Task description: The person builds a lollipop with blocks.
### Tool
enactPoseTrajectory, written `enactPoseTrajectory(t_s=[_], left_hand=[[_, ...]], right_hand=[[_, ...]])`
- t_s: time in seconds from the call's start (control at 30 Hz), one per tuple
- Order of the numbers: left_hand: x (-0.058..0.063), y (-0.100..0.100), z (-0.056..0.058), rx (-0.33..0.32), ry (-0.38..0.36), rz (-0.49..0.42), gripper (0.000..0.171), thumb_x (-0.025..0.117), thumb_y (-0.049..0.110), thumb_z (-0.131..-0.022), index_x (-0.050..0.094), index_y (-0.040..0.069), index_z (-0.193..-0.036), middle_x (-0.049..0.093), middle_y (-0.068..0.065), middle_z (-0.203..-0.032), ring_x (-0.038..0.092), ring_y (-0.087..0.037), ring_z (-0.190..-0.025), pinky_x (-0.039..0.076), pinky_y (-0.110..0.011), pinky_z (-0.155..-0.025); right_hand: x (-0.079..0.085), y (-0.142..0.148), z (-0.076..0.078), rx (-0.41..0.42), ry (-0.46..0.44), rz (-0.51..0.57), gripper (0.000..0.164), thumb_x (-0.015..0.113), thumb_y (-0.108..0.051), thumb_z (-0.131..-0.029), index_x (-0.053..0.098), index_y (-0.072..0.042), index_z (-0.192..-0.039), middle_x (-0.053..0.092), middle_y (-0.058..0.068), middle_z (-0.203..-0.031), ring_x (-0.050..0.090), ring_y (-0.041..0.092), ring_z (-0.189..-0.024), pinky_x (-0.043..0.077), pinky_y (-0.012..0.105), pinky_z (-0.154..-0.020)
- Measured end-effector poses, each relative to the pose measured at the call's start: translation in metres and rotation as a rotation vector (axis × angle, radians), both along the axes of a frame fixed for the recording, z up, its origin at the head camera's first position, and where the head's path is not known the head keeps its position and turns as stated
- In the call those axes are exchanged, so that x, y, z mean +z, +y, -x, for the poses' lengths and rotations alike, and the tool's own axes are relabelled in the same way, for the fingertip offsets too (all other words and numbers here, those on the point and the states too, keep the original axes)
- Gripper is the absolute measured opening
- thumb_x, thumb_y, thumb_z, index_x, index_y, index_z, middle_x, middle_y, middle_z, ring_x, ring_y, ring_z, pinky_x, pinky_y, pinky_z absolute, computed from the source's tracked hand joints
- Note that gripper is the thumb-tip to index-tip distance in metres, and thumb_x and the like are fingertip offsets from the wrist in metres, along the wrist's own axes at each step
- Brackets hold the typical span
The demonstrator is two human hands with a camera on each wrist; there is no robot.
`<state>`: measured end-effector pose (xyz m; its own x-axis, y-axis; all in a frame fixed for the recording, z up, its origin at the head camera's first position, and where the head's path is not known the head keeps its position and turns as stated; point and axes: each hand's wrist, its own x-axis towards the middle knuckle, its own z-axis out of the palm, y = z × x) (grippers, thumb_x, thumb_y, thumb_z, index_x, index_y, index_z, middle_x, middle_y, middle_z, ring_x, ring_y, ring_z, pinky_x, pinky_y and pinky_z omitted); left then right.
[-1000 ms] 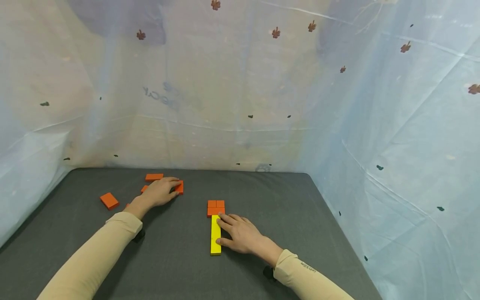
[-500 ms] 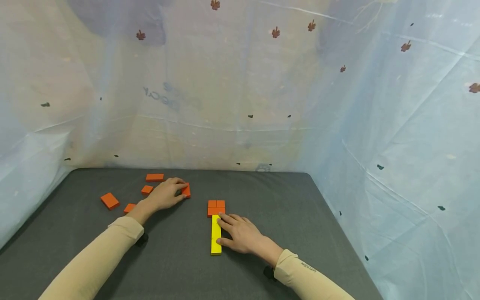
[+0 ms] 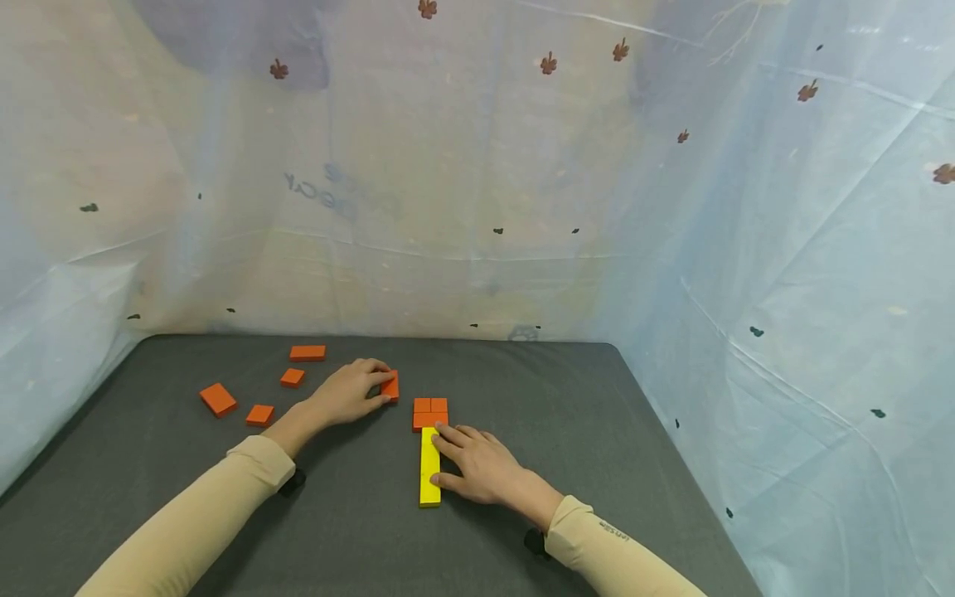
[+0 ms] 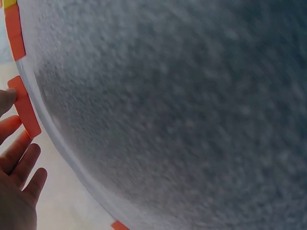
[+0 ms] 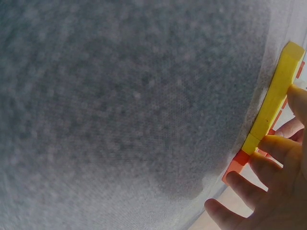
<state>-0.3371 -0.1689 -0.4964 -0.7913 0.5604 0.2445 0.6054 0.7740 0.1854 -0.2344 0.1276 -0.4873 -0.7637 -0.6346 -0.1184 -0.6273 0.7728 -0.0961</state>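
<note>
My left hand [image 3: 349, 393] pinches a rectangular orange block [image 3: 390, 386] between thumb and fingers, left of a small orange cluster [image 3: 430, 414]. In the left wrist view this block [image 4: 25, 108] stands against the thumb and fingertips, with the remaining fingers spread. My right hand [image 3: 481, 466] rests its fingertips and thumb along the right side of a yellow strip [image 3: 429, 477]. The strip's far end meets the near side of the orange cluster. In the right wrist view, the strip shows a long yellow block [image 5: 276, 100] and a short yellow block [image 5: 251, 143] end to end.
Toward the back left of the dark grey table [image 3: 358, 531] lie several loose orange blocks, among them a long block [image 3: 307, 353], a tilted block [image 3: 218, 400] and two small blocks, one [image 3: 259, 414] nearer. Patterned plastic sheeting [image 3: 448, 182] surrounds the table's back and sides.
My left hand has moved right and slightly nearer with the orange block, closing on the orange cluster and uncovering small blocks behind the wrist. My right hand stays on the yellow strip.
</note>
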Motion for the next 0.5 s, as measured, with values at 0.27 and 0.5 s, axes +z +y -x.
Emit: enactPoseTrajectory(t_s=[0.27,0.5], left_hand=[[0.000,0.013,-0.003,-0.040,0.000,0.009,0.047,0.076,0.029,-0.098,0.068,0.004,-0.137,0.061,-0.015,-0.136,0.059,-0.037,-0.123,0.050,-0.056,-0.103],[-0.001,0.020,-0.005,-0.056,-0.008,0.044,0.047,0.076,0.029,-0.098,0.068,0.006,-0.138,0.062,-0.014,-0.135,0.060,-0.035,-0.120,0.052,-0.054,-0.100]], right_hand=[[0.001,0.000,-0.001,-0.001,0.012,-0.008,0.070,0.049,-0.060,-0.105,0.038,-0.022,-0.163,0.030,-0.003,-0.170,0.036,0.028,-0.152,0.037,0.053,-0.119],[0.000,0.000,0.000,0.003,0.019,-0.008,0.070,0.049,-0.061,-0.105,0.038,-0.022,-0.163,0.029,-0.003,-0.170,0.036,0.028,-0.152,0.038,0.053,-0.118]])
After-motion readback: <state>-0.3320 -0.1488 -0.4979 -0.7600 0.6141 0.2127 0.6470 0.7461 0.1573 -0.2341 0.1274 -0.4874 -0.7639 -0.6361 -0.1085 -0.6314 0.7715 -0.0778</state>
